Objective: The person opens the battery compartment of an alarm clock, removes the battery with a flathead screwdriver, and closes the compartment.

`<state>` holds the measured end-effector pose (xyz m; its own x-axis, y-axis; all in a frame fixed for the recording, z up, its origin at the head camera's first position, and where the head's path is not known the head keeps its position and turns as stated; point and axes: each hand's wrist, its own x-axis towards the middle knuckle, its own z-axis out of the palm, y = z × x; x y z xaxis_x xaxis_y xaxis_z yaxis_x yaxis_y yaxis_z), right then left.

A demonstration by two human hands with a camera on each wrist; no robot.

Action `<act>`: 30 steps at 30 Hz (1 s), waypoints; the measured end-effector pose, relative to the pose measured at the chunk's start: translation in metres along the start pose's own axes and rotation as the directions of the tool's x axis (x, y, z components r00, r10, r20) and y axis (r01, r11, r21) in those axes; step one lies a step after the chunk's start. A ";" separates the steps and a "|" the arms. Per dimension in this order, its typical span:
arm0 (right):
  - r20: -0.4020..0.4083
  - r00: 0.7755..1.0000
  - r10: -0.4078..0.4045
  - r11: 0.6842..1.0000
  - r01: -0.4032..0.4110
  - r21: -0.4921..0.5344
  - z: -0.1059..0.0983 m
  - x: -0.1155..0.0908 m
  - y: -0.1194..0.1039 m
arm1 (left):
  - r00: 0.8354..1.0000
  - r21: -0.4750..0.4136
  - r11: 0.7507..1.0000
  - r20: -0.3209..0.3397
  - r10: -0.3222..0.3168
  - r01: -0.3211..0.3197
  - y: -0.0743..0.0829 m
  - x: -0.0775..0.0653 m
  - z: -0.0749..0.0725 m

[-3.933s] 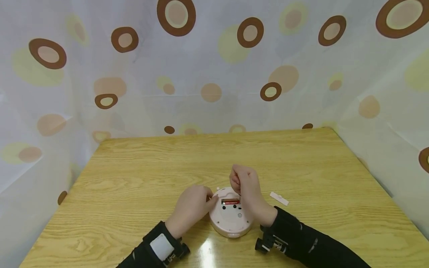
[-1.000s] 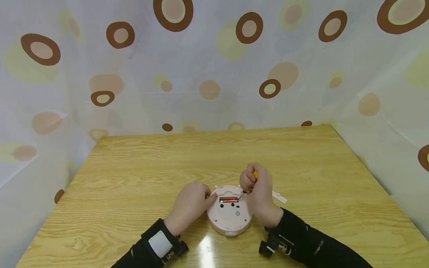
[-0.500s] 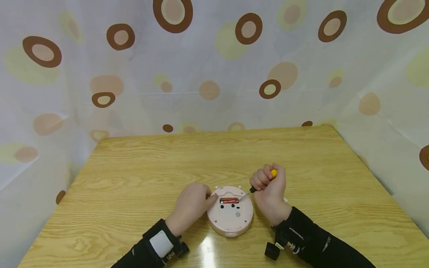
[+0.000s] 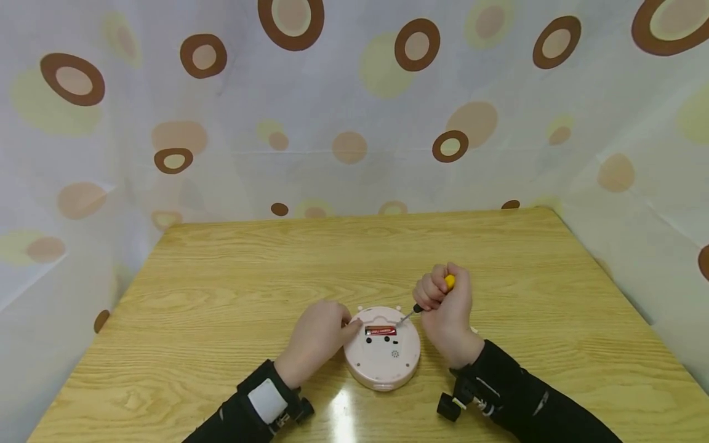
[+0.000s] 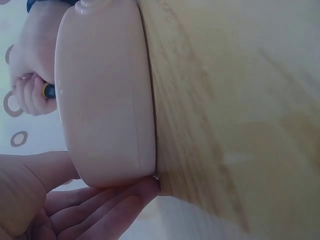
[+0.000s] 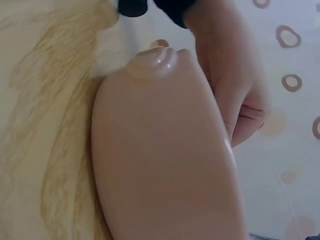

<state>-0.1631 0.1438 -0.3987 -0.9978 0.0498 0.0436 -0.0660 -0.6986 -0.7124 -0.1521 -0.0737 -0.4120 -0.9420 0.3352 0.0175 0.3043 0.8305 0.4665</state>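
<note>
A round pale pink alarm clock (image 4: 382, 369) lies back up on the table, its side filling much of the left wrist view. In its uncovered slot sits a red battery (image 4: 381, 331). My left hand (image 4: 317, 335) grips the clock's left rim, thumb on top and fingers against the side (image 5: 115, 210). My right hand (image 4: 447, 307) holds a screwdriver (image 4: 418, 307) with a yellow and black handle in curled fingers. Its shaft slants down to the battery's right end; whether the tip touches the battery or the slot's edge is too small to tell.
A white battery cover (image 4: 473, 330) lies behind my right wrist, almost wholly hidden. The wooden table (image 4: 249, 264) reaches back to a dotted curtain (image 4: 310, 178), which also hangs along both sides. Each wrist carries a strapped-on camera.
My right hand has swung right and turned, bringing the screwdriver into plain view with its tip at the battery's right end. It now hides most of the battery cover. My left hand stays.
</note>
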 end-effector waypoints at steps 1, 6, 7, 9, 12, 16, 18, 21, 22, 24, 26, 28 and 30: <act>0.037 0.999 -0.027 0.999 0.028 -0.037 0.002 -0.001 0.000 | 1.000 -0.001 1.000 0.000 -0.001 0.001 0.000 0.000 0.000; 0.141 0.987 -0.077 0.986 0.096 -0.136 0.010 -0.006 0.002 | 1.000 -0.008 1.000 -0.008 0.001 -0.001 0.000 0.000 -0.002; 0.152 0.986 -0.074 0.985 0.097 -0.143 0.011 -0.007 0.002 | 1.000 -0.010 1.000 -0.010 0.002 -0.002 0.000 0.000 -0.002; 0.166 0.983 -0.071 0.982 0.098 -0.159 0.013 -0.008 0.002 | 1.000 -0.009 1.000 -0.013 0.004 -0.004 0.000 0.000 -0.003; 0.187 0.980 -0.069 0.976 0.105 -0.192 0.014 -0.010 0.004 | 1.000 -0.017 1.000 -0.007 0.001 -0.001 0.000 0.000 -0.002; 0.223 0.972 -0.078 0.958 0.136 -0.254 0.017 -0.013 0.009 | 1.000 -0.022 1.000 0.004 -0.006 0.007 0.001 0.000 -0.002; 0.240 0.966 -0.094 0.939 0.166 -0.300 0.018 -0.014 0.012 | 1.000 -0.018 1.000 0.007 -0.009 0.009 0.001 0.000 -0.001; 0.261 0.958 -0.120 0.891 0.220 -0.397 0.022 -0.016 0.016 | 1.000 -0.016 1.000 0.008 -0.011 0.011 0.001 -0.001 -0.001; 0.270 0.954 -0.131 0.870 0.241 -0.429 0.023 -0.017 0.017 | 1.000 -0.014 1.000 0.005 -0.008 0.008 0.001 -0.001 -0.001; 0.286 0.947 -0.148 0.836 0.274 -0.476 0.024 -0.018 0.019 | 1.000 -0.020 1.000 0.006 -0.013 0.013 0.001 -0.001 -0.001; 0.286 0.946 -0.154 0.825 0.282 -0.489 0.025 -0.019 0.020 | 1.000 -0.024 1.000 0.007 -0.015 0.015 0.001 -0.002 -0.002; 0.282 0.946 -0.159 0.837 0.281 -0.470 0.025 -0.019 0.020 | 1.000 -0.025 0.999 0.011 -0.020 0.020 0.001 -0.001 -0.002; 0.283 0.946 -0.161 0.852 0.278 -0.444 0.024 -0.019 0.020 | 1.000 -0.029 0.999 0.016 -0.027 0.028 0.000 -0.001 -0.002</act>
<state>-0.1460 0.1113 -0.3969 -0.9343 -0.0420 0.3541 -0.3314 -0.2647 -0.9056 -0.1514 -0.0745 -0.4101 -0.9475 0.3195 -0.0091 0.2739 0.8263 0.4921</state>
